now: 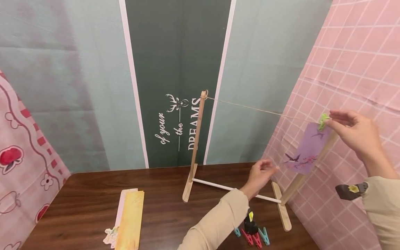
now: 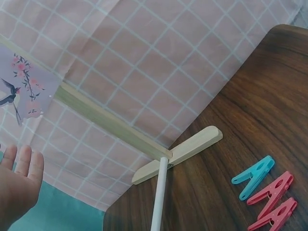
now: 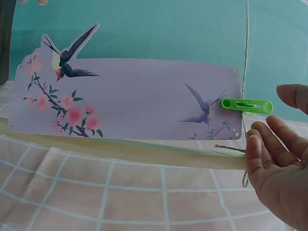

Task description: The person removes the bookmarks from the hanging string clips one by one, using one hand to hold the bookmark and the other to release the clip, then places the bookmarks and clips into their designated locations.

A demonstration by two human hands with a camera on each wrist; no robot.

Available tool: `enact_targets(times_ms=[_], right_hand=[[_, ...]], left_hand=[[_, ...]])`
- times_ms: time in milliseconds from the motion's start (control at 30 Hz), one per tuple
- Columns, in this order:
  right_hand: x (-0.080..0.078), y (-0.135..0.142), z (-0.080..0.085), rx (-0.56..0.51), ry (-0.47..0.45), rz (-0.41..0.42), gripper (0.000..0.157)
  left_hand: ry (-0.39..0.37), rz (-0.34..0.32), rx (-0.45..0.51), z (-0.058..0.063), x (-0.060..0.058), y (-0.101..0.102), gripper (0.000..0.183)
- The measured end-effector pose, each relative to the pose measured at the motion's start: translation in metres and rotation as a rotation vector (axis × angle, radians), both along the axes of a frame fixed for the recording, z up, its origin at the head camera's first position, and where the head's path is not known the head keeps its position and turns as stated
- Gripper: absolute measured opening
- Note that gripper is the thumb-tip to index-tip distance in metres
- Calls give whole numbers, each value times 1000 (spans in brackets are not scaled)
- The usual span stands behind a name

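Note:
A purple card (image 3: 149, 96) with swallows and pink blossoms hangs from the string (image 1: 250, 108). A green clothespin (image 3: 247, 105) clamps the card's top edge to that string. Beside the clothespin is my right hand (image 1: 359, 133); in the right wrist view its thumb and fingers are spread apart around the clip's end without gripping it. My left hand (image 1: 260, 175) is held near the card's lower end, fingers loosely extended and holding nothing. The left wrist view shows a gap between those fingers (image 2: 23, 163) and the card's blossom corner.
A wooden stand with a left post (image 1: 197, 139), a right post (image 2: 110, 118) and a white crossbar (image 1: 215, 184) carries the string. Blue and red clothespins (image 2: 255, 175) lie on the brown table (image 1: 162, 215). Yellow and pink cards (image 1: 129, 218) lie at left. A pink checked cloth (image 1: 353, 66) hangs close behind the right post.

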State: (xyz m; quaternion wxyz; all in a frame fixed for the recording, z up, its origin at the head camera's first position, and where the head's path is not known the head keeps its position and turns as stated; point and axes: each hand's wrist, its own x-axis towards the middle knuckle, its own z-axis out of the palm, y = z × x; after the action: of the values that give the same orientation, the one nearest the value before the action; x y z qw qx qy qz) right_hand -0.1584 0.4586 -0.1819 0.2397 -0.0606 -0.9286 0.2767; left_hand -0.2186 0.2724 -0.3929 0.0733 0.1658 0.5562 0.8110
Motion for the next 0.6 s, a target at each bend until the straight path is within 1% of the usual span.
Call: enact_targets(times_ms=[100, 200, 267, 433, 600], right_hand=[[-2, -2, 2, 10, -38, 3, 66], [-6, -1, 3, 12, -30, 11, 65], [-8, -1, 4, 23, -17, 23, 64], [-12, -2, 6, 100, 23, 25, 55], [-14, -4, 7, 138, 28, 32, 47]], left_hand=[[16, 1, -6, -1, 1, 2, 25], [33, -7, -21, 0, 2, 5, 26], [36, -8, -35, 0, 2, 7, 27], [34, -15, -45, 3, 2, 12, 27], [44, -20, -64, 5, 1, 16, 27]])
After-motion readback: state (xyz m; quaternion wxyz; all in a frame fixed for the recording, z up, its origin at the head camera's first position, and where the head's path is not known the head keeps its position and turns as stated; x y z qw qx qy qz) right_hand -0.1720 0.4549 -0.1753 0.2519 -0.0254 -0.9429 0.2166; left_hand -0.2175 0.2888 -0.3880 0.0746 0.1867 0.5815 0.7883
